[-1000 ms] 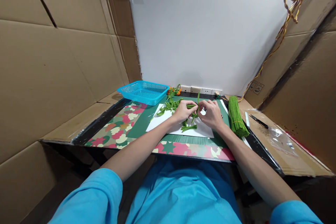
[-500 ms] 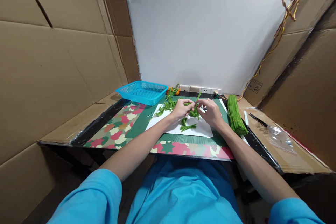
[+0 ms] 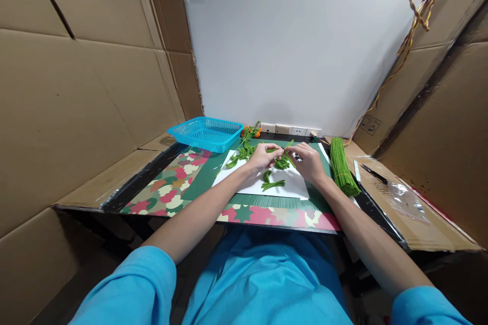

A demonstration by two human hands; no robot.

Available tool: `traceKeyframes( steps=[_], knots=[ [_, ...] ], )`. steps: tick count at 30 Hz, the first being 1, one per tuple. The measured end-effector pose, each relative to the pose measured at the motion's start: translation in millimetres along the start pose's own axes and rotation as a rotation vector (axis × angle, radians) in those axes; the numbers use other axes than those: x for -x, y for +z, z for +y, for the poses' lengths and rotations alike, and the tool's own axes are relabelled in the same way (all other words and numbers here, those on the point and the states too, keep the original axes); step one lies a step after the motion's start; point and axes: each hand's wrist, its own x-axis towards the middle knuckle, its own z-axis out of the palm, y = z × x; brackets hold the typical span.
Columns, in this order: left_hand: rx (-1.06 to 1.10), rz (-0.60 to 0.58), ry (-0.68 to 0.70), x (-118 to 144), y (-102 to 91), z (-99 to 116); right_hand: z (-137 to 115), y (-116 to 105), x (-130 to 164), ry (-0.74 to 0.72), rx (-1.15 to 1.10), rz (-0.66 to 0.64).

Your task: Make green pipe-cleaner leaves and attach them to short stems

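Over the white paper [image 3: 249, 187], my left hand [image 3: 264, 157] and my right hand [image 3: 308, 161] meet fingertip to fingertip. Both pinch green pipe cleaners; one pipe cleaner [image 3: 290, 144] sticks up between the fingers at a slant, and its crossing point is hidden by them. Below the hands, curled green pieces [image 3: 282, 164] lie on the paper. Nearer to me is a small group of short green pieces [image 3: 273, 185]. More bent green pieces [image 3: 244, 154] are heaped beyond my left hand.
A blue plastic basket [image 3: 208, 134] stands at the back left, with orange flowers [image 3: 256, 131] beside it. To the right lie a thick bundle of green pipe cleaners [image 3: 343, 167], black tweezers [image 3: 374, 174] and a clear plastic bag [image 3: 407, 203]. Cardboard walls [image 3: 95, 86] flank the table.
The pipe cleaner between my fingers has tipped from nearly upright to a rightward slant, and less of it shows above them. My hands stay in nearly the same place.
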Motion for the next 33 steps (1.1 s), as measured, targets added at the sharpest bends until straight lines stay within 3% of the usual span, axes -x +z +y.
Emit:
traceKeyframes(
  steps=[20, 27, 33],
  knots=[
    [-0.206, -0.014, 0.290, 1.8, -6.4, 0.1, 3.1, -0.7, 1.7, 0.003, -0.147, -0.002],
    [-0.432, 0.019, 0.501, 3.8, -7.0, -1.1, -6.3, -0.6, -5.4, 0.157, -0.391, 0.027],
    [-0.718, -0.020, 0.795, 8.1, -6.1, 2.0, -13.1, -10.7, -10.8, 0.370, -0.667, -0.095]
  ],
)
